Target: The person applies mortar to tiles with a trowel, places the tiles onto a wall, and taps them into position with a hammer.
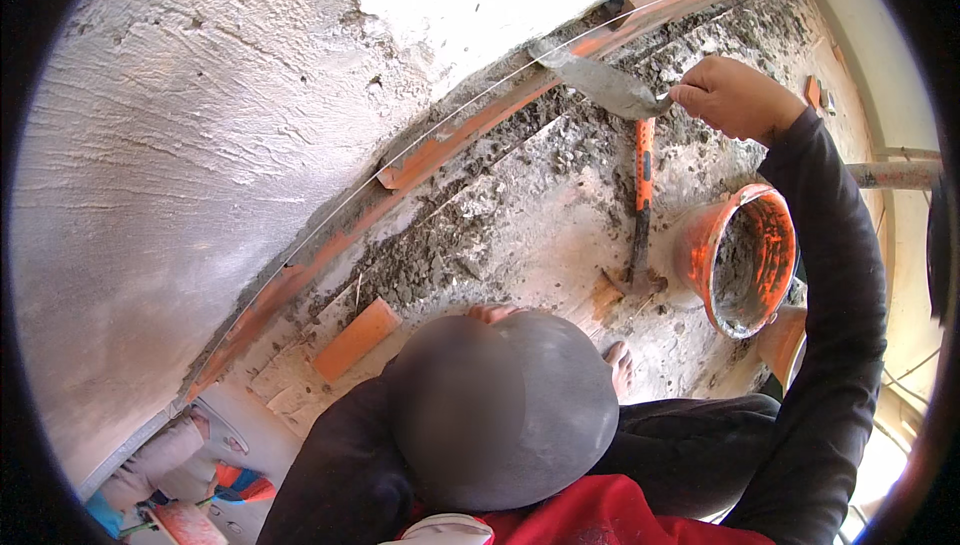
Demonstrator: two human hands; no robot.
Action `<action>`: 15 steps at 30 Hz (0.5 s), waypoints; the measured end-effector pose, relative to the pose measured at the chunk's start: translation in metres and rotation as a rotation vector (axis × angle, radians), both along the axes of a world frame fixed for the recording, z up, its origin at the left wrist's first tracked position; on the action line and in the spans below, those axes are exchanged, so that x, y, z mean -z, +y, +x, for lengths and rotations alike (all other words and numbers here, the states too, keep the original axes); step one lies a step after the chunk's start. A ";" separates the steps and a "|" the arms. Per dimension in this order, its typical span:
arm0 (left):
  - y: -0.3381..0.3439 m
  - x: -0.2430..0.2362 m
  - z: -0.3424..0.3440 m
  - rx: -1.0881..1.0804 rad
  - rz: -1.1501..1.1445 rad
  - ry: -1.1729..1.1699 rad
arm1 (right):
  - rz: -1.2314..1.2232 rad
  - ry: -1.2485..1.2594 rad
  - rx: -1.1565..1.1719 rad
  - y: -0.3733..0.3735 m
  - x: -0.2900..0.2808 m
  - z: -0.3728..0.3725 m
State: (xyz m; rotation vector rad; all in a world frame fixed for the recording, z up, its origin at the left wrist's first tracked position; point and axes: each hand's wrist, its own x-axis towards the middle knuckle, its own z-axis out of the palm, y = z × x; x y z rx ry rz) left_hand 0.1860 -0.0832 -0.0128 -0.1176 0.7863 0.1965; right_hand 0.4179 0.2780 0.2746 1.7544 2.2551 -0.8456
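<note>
Stretched out to the far right, my right hand (735,97) is closed round the handle of a mortar-smeared trowel (605,85). Its blade points left, the tip over the mortar on the row of orange bricks (480,137) at the wall's foot. A taut white string (440,127) runs along that row. Just below the blade lies a hammer (643,175) with an orange and black handle. Only the dark sleeve (335,475) of my left arm shows; the left hand is hidden behind a rounded dark grey shape (570,405), partly blurred, whose kind I cannot make out.
An orange bucket (708,255) with grey mortar stands right of the hammer. A loose orange brick (357,338) lies left of centre. Mortar crumbs litter the floor by the rough plaster wall (200,165). A pole (890,176) reaches in at right. Bare toes (620,367) show near the centre.
</note>
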 end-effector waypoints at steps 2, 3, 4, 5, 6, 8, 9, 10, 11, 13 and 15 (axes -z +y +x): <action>-0.042 0.000 0.036 -0.162 -0.360 -0.086 | 0.161 -0.002 -0.032 -0.016 0.017 0.018; -0.052 0.008 0.041 -0.237 -0.409 -0.100 | 0.261 0.033 -0.071 -0.013 0.015 0.005; -0.059 0.017 0.042 -0.294 -0.447 -0.114 | 0.123 -0.007 0.043 -0.015 0.005 -0.007; -0.093 0.054 0.049 -0.292 -0.438 -0.217 | -0.014 0.009 0.221 -0.024 0.002 -0.025; -0.115 0.083 0.051 -0.308 -0.400 -0.289 | -0.131 0.062 0.390 -0.033 -0.002 -0.040; -0.136 0.103 0.058 -0.617 -0.807 -0.481 | -0.225 0.128 0.592 -0.051 0.003 -0.036; -0.124 0.098 0.050 -0.945 -1.201 -0.560 | -0.124 0.232 0.560 -0.059 0.008 -0.030; -0.136 0.105 0.056 -1.242 -1.681 -0.659 | -0.043 0.249 0.541 -0.065 0.018 -0.041; -0.132 0.096 0.062 -1.057 -1.569 -0.468 | -0.052 0.316 0.583 -0.074 0.028 -0.042; -0.111 0.065 0.070 -0.742 -1.364 -0.218 | -0.161 0.484 0.745 -0.095 0.052 -0.038; -0.099 0.053 0.067 -0.645 -1.275 -0.181 | -0.288 0.832 0.926 -0.103 0.052 -0.062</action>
